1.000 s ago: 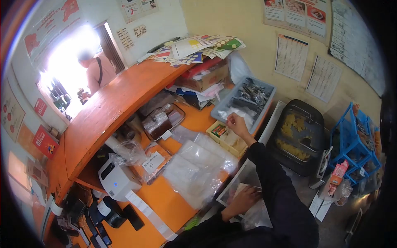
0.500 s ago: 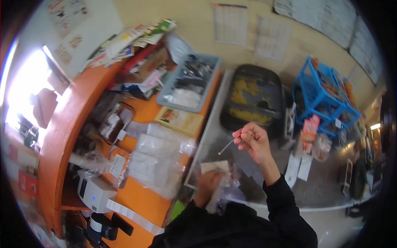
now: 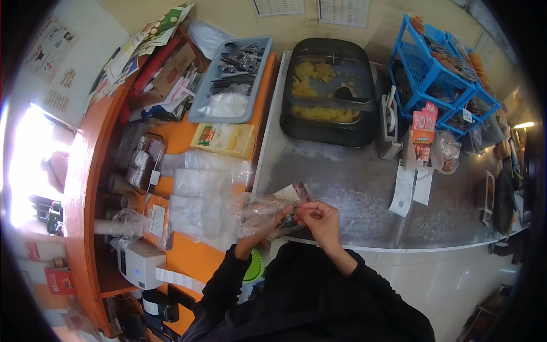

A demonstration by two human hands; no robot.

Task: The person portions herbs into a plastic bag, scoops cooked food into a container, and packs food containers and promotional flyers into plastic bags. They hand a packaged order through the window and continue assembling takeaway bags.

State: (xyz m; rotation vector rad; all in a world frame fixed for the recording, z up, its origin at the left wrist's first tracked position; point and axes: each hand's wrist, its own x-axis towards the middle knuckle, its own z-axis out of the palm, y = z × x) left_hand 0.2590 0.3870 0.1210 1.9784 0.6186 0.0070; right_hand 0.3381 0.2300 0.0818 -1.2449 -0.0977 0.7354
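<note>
My left hand (image 3: pixel 274 222) is closed on a clear plastic bag (image 3: pixel 253 215), which puffs out to the left over the counter edge. Close against it, my right hand (image 3: pixel 321 224) has its thumb and fingers pinched together at the gathered part of the bag. Whatever sits between those right fingertips is too small to make out. A paper piece with a dark printed corner (image 3: pixel 293 192) shows just behind the hands, partly covered by them.
Flat clear bags (image 3: pixel 196 196) lie on the orange counter (image 3: pixel 188 273) at left. A black tub (image 3: pixel 327 134) with yellow food stands on the metal table (image 3: pixel 364 199). Blue baskets (image 3: pixel 436 80) are at back right. A grey tray (image 3: pixel 196 108) holds packed cutlery; a label printer (image 3: pixel 139 264) sits lower left.
My right hand, raised earlier with a thin whitish strand hanging from its fingers, has come down to my left hand at the bag. The view has tilted downward.
</note>
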